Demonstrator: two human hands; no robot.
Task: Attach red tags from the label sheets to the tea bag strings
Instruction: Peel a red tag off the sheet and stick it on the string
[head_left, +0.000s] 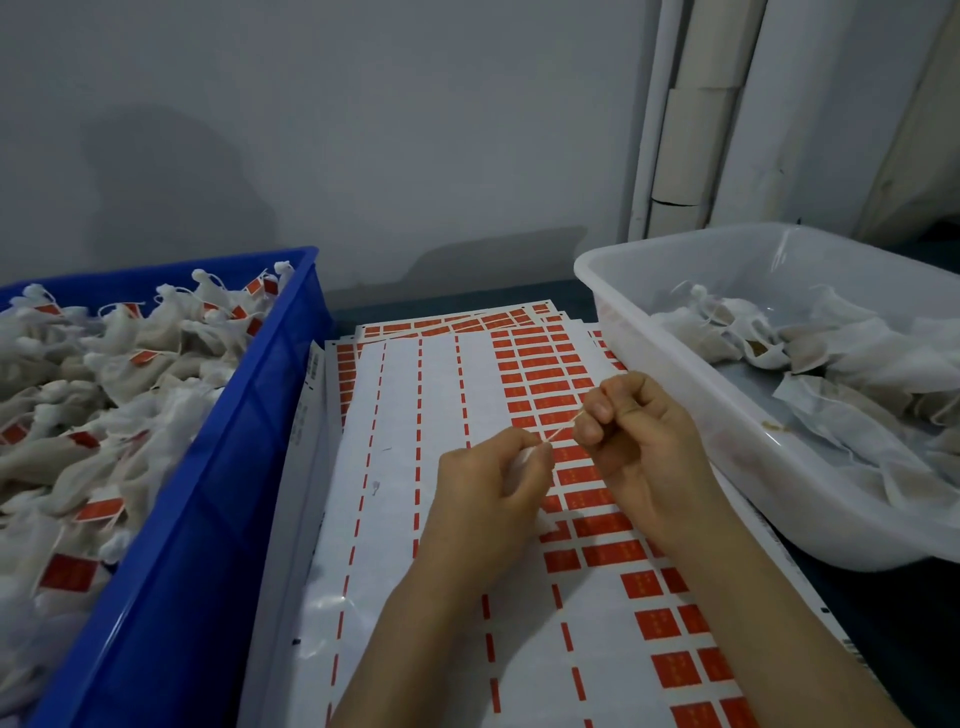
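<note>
So the biggest thing here is just the plain grey painted wall (415, 130) at the back, smooth and matte, with some white pipe casing (696, 130) running up on the right. On the left sits a blue plastic crate (208, 493), glossy with hard edges, heaped with soft crumpled gauzy tea bags (78, 405), many of which have a little red rectangle on the string. On the right is a milky see-through plastic tub (675, 374) with rounded corners, holding a looser layer of flat papery bags (841, 358) with no red showing on them. Between the two lies a fanned stack of label sheets (405, 467), glossy white backing with dashed red lines where columns are stripped, and rows of small red tags (540, 387) still filling the right-hand columns. Both hands hover over that top sheet, near the middle. The left hand (483, 499) has its fingers curled in, pinching a bit of white tea bag (522, 460) at the fingertips. The right hand (639, 441) is curled into a loose fist, with thumb and forefinger nipping the other end of the string (563, 427). That string is thin and pale, and it's pulled straight between the two hands just above the red tag columns. The tags do have tiny print on them, and there's small text along the sheet's left edge, but it's all too blurry to read.
</note>
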